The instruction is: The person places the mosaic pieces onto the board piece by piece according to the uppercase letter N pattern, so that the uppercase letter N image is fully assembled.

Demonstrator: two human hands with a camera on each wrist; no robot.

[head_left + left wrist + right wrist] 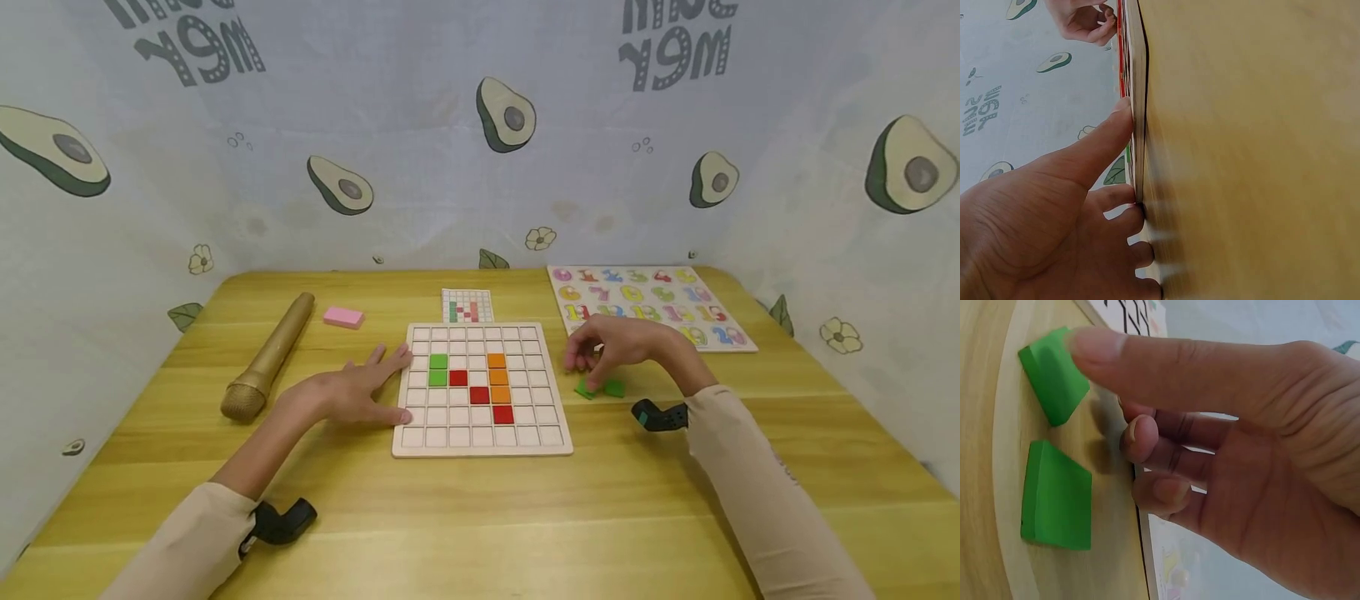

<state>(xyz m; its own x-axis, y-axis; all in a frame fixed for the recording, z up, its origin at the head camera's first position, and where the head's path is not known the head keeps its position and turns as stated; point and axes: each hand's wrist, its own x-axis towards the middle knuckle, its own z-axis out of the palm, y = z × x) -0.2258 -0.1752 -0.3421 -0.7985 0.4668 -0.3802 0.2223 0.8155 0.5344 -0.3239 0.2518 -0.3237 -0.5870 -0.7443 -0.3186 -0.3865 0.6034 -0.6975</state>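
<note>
A pale wooden grid board lies in the middle, with green, red and orange square tiles in some cells. My left hand is spread at its left side, thumb and fingertips touching the edge. In the left wrist view the thumb lies along the board's rim. On the table to the right are two green tiles, the nearer one lying apart from the fingers. My right hand is over them, fingers loosely bent. Its thumb tip overlaps the other green tile in the right wrist view.
A small pattern card lies behind the board. A number puzzle board is at the back right, partly behind the right hand. On the left lie a gold microphone and a pink block. A printed curtain hangs behind the table.
</note>
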